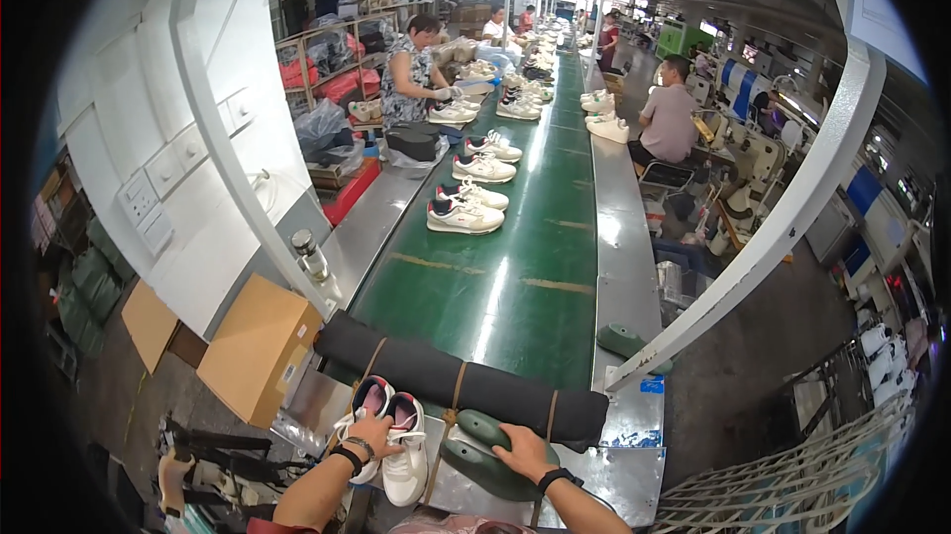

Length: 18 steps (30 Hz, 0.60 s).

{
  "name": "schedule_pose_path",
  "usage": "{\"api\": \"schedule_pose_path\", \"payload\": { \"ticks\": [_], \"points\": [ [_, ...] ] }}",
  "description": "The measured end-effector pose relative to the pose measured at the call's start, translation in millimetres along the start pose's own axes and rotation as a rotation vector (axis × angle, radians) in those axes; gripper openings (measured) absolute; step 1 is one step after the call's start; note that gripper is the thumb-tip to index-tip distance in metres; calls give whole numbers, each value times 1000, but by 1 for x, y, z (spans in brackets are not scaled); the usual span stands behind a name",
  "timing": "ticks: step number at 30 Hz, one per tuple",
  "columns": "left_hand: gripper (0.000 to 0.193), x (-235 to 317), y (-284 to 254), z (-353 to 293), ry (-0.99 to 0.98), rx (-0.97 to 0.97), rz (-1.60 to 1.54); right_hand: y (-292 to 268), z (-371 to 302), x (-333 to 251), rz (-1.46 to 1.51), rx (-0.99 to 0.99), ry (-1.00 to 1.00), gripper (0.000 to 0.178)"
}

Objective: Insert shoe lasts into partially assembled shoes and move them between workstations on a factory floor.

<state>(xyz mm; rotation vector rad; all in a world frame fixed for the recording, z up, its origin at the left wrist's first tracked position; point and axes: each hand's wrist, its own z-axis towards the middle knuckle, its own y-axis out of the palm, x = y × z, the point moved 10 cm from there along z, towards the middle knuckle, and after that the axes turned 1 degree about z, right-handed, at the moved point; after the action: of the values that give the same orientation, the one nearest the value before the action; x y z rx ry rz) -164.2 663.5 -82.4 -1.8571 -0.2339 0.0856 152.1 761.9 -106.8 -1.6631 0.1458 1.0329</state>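
Observation:
At the near end of the conveyor, my left hand (371, 438) grips a pair of white sneakers (403, 460) with dark collars and pink insoles. Its fingers curl over the inner sides of the two shoes, which stand side by side with their toes toward me. To the right, my right hand (527, 452) is closed on a pair of dark green shoe lasts (479, 467), one lying against the other. Part of the lasts is hidden under my fingers. Just beyond both hands lies a black padded roll (505, 403) bound with brown bands.
Several white sneakers (466, 215) sit on the green conveyor belt (525, 306). Another green last (621, 340) rests on the right metal ledge beside a white post (753, 311). A cardboard box (260, 348) stands left. Other people work along both sides farther off.

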Motion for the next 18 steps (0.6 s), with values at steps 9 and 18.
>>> {"api": "schedule_pose_path", "payload": {
  "ticks": [9, 18],
  "points": [
    [52, -7, 6, 9, 255, -65, -240, 58, 14, -73, -251, -189, -122, 89],
    [44, -61, -148, 163, -10, 358, -971, 75, -22, -97, -308, -409, -146, 81]
  ]
}}
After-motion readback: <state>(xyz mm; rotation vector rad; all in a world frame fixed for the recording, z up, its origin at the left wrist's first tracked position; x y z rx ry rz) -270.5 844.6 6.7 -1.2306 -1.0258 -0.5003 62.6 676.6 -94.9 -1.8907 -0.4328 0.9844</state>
